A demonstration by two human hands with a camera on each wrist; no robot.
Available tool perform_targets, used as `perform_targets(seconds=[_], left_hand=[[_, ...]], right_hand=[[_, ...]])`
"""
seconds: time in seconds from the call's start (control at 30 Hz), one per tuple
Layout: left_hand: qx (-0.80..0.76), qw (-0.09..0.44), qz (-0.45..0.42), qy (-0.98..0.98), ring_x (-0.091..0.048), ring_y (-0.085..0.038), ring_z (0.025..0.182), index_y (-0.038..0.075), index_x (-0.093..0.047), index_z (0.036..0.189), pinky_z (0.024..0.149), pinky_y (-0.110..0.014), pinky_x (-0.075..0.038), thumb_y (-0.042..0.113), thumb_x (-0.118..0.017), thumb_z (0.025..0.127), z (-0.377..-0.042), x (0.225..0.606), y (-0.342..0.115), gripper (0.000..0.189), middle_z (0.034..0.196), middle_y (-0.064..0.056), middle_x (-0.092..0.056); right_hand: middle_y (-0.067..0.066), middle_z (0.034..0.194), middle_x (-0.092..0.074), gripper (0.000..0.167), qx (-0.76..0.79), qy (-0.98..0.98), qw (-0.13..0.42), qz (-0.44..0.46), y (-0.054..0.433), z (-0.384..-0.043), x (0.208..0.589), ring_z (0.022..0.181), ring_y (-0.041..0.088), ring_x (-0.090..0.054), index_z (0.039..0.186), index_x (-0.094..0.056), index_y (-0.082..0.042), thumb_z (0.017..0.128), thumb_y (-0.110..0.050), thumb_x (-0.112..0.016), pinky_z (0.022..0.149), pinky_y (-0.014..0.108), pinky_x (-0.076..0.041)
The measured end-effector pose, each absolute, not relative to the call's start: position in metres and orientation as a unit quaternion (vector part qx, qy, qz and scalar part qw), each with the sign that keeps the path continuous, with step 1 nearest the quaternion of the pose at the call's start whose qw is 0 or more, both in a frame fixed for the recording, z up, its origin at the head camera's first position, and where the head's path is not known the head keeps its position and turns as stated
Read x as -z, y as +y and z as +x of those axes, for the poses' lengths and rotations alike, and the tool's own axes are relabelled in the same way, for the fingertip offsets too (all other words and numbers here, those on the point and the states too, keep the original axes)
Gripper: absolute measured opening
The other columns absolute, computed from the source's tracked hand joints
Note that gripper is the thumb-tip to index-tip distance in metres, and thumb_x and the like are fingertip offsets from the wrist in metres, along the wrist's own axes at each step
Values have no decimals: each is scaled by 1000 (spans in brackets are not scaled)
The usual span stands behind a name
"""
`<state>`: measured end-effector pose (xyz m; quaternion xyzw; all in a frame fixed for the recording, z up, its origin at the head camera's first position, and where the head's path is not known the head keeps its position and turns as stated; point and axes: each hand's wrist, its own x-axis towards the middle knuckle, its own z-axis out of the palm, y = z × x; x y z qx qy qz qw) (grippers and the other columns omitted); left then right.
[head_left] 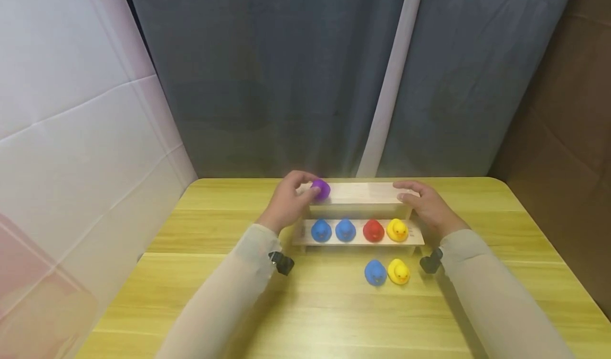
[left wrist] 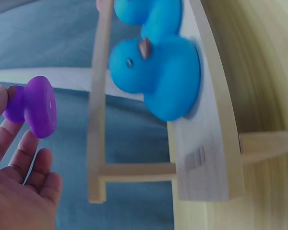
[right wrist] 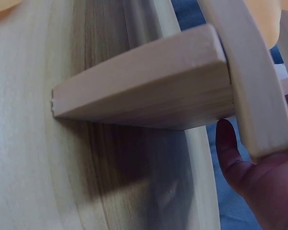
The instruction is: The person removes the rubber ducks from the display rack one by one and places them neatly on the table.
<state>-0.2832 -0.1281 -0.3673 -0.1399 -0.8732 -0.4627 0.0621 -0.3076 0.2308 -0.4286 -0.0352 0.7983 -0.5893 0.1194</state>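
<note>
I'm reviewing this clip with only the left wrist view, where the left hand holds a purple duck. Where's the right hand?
Observer: The right hand is at the upper shelf's right end.
Operator: What else sits on the lower shelf beside the blue ducks?
Observer: A red duck and a yellow duck, to their right.
Operator: Any ducks off the shelves?
Observer: Another blue-and-yellow pair stands on the table, in front.

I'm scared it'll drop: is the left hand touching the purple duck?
Touching: the left wrist view shows the left hand pinching the purple duck.
</note>
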Motion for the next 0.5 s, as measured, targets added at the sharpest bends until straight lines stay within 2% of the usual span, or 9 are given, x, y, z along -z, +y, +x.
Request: perform_targets(seconds=[0.2, 0.33, 0.5], left_hand=[[479, 58, -153, -862, -56, -33, 137, 11, -70, 123, 120, -57, -38, 28, -71, 102, -265, 364, -127, 27, 132, -7, -66], [492, 55, -175, -851, -57, -30, 135, 12, -72, 118, 121, -56, -38, 23, -71, 101, -252, 363, -126, 21, 128, -5, -68], [509, 41, -194, -838, -59, -27, 123, 12, -72, 116, 114, -58, -42, 18, -72, 100, -239, 366, -123, 17, 121, -4, -69]], right_hand=[[5, 169, -34, 47, 591, 796, 131, -21, 230, -307, 428, 155, 37, -32, 153, -50, -29, 108, -40, -57, 124, 70, -19], [4, 171, -33, 47, 587, 799, 129, -24, 230, -309, 428, 156, 38, -30, 153, -50, -28, 108, -40, -57, 124, 71, -18], [6, 171, -32, 47, 587, 799, 124, -31, 231, -310, 428, 156, 38, -30, 154, -50, -25, 109, -36, -57, 125, 70, -17]])
